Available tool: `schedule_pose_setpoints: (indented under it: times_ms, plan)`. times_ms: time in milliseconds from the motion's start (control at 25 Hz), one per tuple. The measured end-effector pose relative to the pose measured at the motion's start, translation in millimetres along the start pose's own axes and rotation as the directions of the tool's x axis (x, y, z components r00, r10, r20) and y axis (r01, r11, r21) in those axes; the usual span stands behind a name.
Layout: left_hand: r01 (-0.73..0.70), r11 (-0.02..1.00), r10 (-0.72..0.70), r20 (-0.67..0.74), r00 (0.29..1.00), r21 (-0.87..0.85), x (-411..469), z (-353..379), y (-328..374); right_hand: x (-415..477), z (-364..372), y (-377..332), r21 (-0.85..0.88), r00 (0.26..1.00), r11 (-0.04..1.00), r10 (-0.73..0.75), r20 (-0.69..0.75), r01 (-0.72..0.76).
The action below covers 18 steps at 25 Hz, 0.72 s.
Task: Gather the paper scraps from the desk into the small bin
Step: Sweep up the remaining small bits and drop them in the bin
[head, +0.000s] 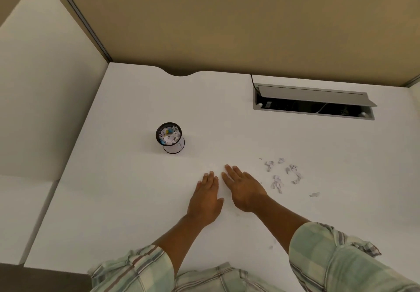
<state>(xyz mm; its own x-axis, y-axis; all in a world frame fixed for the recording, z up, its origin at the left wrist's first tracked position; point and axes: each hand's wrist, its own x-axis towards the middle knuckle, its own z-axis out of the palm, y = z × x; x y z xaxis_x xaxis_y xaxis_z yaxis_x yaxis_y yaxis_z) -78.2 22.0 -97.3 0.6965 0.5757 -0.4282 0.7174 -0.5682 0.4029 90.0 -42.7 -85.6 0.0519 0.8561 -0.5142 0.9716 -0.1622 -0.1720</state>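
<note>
Several paper scraps [284,173] just right of flat fingers [229,171].

An office cubicle: white desk [136,200], tan partition panels [227,19], recessed cable hatch [313,102].

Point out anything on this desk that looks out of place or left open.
Crumpled paper scraps lie scattered on the desk beside the right hand, well apart from the small bin, which already holds scraps. The cable hatch near the back stands open, lid propped up. Both hands lie flat, holding nothing.
</note>
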Motion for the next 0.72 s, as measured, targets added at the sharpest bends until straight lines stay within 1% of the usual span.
schedule_pose_setpoints:
  times_ms: [280, 400, 480, 600, 640, 720]
  plan:
    - [-0.106, 0.992, 0.099, 0.102, 0.99, 0.068, -19.1, 28.9, 62.9, -70.8, 35.7, 47.1, 0.064, 0.999, 0.997, 0.054, -0.007, -0.053]
    - [-0.166, 0.985, 0.161, 0.124, 0.979, 0.035, -24.2, 39.0, 81.6, -94.9, 46.3, 63.6, 0.092, 0.998, 0.994, 0.056, 0.007, -0.056]
    - [-0.161, 0.986, 0.163, 0.065, 0.985, -0.035, -19.6, 38.0, 93.6, -105.1, 43.7, 75.8, 0.169, 0.997, 0.983, 0.072, -0.019, -0.068]
    - [-0.108, 0.984, 0.098, -0.079, 0.992, -0.142, 3.4, 23.7, 113.1, -108.5, 27.7, 105.1, 0.273, 0.968, 0.949, 0.202, -0.149, -0.156]
    - [-0.102, 0.984, 0.087, -0.103, 0.991, -0.146, 14.3, 17.3, 119.6, -107.3, 21.3, 117.1, 0.298, 0.953, 0.935, 0.248, -0.172, -0.19]
    - [-0.122, 0.989, 0.114, -0.09, 0.989, -0.081, 38.7, 6.3, 134.6, -102.6, 9.7, 141.5, 0.324, 0.935, 0.914, 0.311, -0.169, -0.245]
